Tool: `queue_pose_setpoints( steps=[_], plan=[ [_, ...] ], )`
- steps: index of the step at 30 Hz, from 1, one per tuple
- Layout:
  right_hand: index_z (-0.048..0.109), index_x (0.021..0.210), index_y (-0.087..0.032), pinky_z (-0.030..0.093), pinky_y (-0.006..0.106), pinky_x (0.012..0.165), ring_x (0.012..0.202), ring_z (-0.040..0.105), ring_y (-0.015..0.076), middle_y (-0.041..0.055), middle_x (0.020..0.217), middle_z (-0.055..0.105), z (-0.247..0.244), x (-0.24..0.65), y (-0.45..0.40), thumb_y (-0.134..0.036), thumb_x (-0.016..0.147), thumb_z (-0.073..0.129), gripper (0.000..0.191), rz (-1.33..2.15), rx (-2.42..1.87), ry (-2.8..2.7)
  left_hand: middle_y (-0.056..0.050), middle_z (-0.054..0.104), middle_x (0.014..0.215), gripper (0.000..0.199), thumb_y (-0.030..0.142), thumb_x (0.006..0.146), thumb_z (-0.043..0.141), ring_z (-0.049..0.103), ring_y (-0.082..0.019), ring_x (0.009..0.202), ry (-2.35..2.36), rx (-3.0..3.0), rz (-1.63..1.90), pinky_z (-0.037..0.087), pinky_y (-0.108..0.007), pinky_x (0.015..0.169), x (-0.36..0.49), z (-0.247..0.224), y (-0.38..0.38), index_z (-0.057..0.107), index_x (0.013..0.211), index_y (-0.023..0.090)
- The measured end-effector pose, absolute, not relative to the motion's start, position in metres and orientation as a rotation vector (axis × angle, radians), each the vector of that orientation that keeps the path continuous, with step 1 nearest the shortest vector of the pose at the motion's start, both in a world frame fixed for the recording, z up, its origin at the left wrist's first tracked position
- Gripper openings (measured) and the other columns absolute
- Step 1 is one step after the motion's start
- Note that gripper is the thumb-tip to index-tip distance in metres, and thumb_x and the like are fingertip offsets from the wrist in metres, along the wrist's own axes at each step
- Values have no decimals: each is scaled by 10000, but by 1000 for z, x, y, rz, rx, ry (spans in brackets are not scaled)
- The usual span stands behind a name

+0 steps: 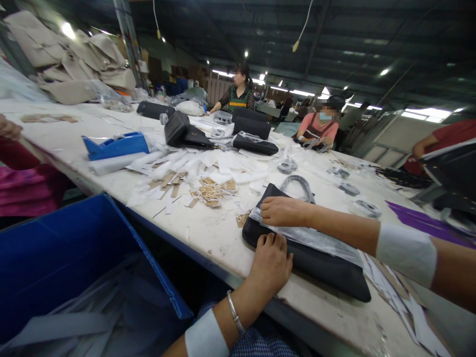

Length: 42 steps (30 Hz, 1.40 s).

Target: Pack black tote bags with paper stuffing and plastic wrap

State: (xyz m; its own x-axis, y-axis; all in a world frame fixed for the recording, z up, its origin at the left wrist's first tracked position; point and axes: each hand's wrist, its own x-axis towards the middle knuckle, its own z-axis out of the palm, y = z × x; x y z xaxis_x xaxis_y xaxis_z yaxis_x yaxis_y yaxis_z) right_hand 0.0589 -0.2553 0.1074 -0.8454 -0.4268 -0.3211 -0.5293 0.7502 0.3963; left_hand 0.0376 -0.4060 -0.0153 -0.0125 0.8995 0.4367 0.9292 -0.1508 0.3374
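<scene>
A black handbag [323,260] lies on its side across the near edge of the white table. Clear plastic [330,241] runs along its upper side, and a wrapped handle [299,186] arches up behind it. My left hand [273,260] is on the bag's near edge, fingers curled against the black material. Just beyond it, my right hand [282,211] is closed at the bag's left end, on the plastic; its fingertips are partly hidden. A brown tag with white string [242,218] sits beside that end.
A blue bin [148,263] with white sheets stands at lower left. Paper scraps, tagged cards [213,192] and a blue tape dispenser [117,145] cover the table's left part. More black bags [253,131] lie farther back. Co-workers are across the table; another person's hand [9,128] is at left.
</scene>
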Motion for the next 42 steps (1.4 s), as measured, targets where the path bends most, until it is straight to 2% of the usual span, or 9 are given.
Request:
queue_pose_setpoints(
  steps=[10, 18, 26, 29, 32, 34, 36, 39, 42],
  plan=[
    [616, 773, -174, 368, 339, 778, 797, 517, 192, 30, 776, 615, 134, 72, -256, -80, 919, 516, 200, 750, -692, 2737, -142, 585, 1243, 439, 361, 945, 464, 503, -272, 1093, -2014, -2181, -936, 411, -438, 983, 37, -15, -407, 536, 1280, 86],
    [641, 925, -173, 380, 340, 804, 809, 524, 191, 53, 844, 622, 155, 113, -258, -116, 981, 401, 253, 708, -536, 2823, -141, 556, 1304, 440, 356, 952, 453, 495, -273, 1128, -1998, -2193, -931, 397, -439, 1009, 37, -16, -407, 531, 1290, 85],
    [625, 816, -161, 376, 334, 784, 811, 523, 189, 46, 815, 626, 140, 68, -263, -82, 928, 505, 183, 772, -630, 2831, -138, 544, 1337, 418, 353, 948, 458, 507, -278, 1156, -1974, -2165, -934, 390, -449, 1054, 38, -21, -408, 539, 1272, 101],
    [627, 792, -161, 371, 327, 765, 795, 519, 185, 36, 794, 625, 137, 48, -265, -84, 911, 546, 163, 746, -658, 2803, -111, 559, 1319, 336, 277, 947, 447, 537, -240, 1121, -1917, -2214, -972, 410, -394, 1054, 35, -16, -412, 556, 1227, 127],
    [631, 783, -163, 369, 319, 756, 798, 525, 181, 29, 786, 627, 132, 33, -269, -86, 901, 570, 153, 710, -680, 2793, -104, 465, 1436, 351, 216, 952, 410, 455, -235, 1276, -1762, -2280, -967, 381, -365, 1092, 33, -8, -416, 527, 1275, 143],
    [637, 783, -165, 371, 318, 751, 808, 530, 184, 28, 794, 634, 129, 25, -271, -102, 898, 588, 140, 686, -700, 2785, -111, 338, 1532, 401, 240, 963, 399, 296, -261, 1413, -1700, -2273, -954, 309, -409, 1149, 32, -5, -417, 476, 1346, 145],
    [641, 786, -166, 378, 319, 755, 818, 533, 187, 27, 802, 639, 128, 21, -271, -113, 895, 601, 128, 672, -720, 2785, -118, 260, 1570, 446, 276, 980, 380, 184, -278, 1465, -1672, -2257, -936, 231, -465, 1184, 31, -3, -414, 415, 1407, 150],
    [646, 802, -164, 392, 323, 767, 808, 534, 185, 28, 801, 637, 133, 25, -269, -107, 900, 588, 128, 671, -715, 2798, -150, 294, 1551, 489, 334, 993, 378, 188, -285, 1466, -1673, -2246, -915, 172, -501, 1200, 30, -2, -404, 371, 1443, 142],
    [653, 850, -163, 405, 333, 786, 815, 546, 189, 44, 835, 647, 145, 43, -263, -115, 913, 560, 122, 660, -625, 2842, -194, 338, 1520, 542, 409, 983, 406, 229, -305, 1451, -1740, -2225, -904, 205, -504, 1188, 29, -6, -394, 389, 1431, 105]
  ],
)
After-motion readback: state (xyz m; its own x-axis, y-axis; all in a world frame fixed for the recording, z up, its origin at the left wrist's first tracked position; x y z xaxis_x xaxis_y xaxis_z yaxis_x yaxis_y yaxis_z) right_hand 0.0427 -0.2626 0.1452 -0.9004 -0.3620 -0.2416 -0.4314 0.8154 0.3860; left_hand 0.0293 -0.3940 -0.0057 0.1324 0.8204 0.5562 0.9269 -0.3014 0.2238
